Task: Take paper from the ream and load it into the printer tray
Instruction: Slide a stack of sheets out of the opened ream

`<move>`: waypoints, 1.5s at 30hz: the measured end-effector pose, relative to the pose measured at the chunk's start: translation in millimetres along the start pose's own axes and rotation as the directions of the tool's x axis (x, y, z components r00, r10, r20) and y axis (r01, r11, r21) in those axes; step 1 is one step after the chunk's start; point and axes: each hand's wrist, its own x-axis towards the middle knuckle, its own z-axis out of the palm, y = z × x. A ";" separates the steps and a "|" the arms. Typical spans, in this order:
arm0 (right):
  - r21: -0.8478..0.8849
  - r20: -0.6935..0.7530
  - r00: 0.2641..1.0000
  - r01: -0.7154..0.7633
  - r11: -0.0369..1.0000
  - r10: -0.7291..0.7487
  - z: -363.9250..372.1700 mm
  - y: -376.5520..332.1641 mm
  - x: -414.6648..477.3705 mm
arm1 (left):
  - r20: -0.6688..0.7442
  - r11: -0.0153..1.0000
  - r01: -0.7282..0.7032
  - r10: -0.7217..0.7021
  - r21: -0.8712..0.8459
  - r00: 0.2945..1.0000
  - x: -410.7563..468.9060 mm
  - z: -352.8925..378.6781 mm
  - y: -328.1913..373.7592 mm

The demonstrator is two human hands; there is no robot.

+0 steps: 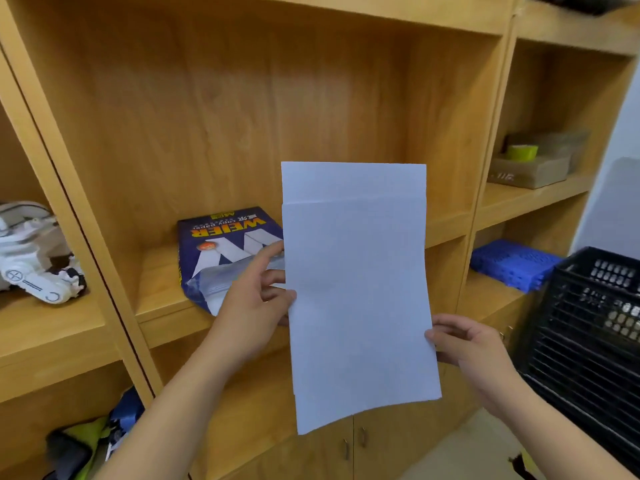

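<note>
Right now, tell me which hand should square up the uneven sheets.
Probably the right hand: it only pinches the sheets at their right edge, while the left hand grips the opposite edge higher, steadying them.

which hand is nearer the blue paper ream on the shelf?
Left. The left hand overlaps the ream while pinching the paper sheets' left edge; the right hand holds the opposite edge, farther away.

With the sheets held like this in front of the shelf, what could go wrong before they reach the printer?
1. The sheets are uneven: one stands higher than the others. Loaded so, they might jam; squaring them first seems wise.
2. The left hand and right hand pinch only the side edges, and the lower end curves freely, so a sheet could slip or crease.
3. The ream lies open and overhangs the shelf edge; a bump might knock it down.
</note>
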 end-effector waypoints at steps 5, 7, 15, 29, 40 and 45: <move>0.009 0.089 0.991 0.098 0.995 -0.099 -12.0 -28.6 75.6 | -0.038 0.998 -0.040 0.042 0.041 0.998 71.7 15.5 26.0; 0.017 0.092 0.987 0.132 0.991 -0.133 -16.1 -37.4 110.3 | -0.054 0.999 -0.018 0.021 0.043 0.998 100.1 23.4 34.4; 0.067 0.116 0.960 0.250 0.966 -0.256 -19.8 -82.2 232.8 | -0.224 0.998 -0.001 0.016 0.064 0.974 199.1 52.0 46.8; 0.120 0.098 0.915 0.379 0.917 -0.391 5.7 -100.1 339.9 | -0.442 0.961 -0.060 0.178 0.268 0.879 284.8 84.0 44.5; 0.192 0.164 0.905 0.361 0.913 -0.393 -0.4 -83.0 348.8 | -0.431 0.957 -0.060 0.183 0.284 0.883 275.6 91.2 34.1; 0.210 0.189 0.885 0.386 0.898 -0.425 1.0 -85.4 351.9 | -0.406 0.955 -0.052 0.173 0.291 0.897 273.7 92.6 34.4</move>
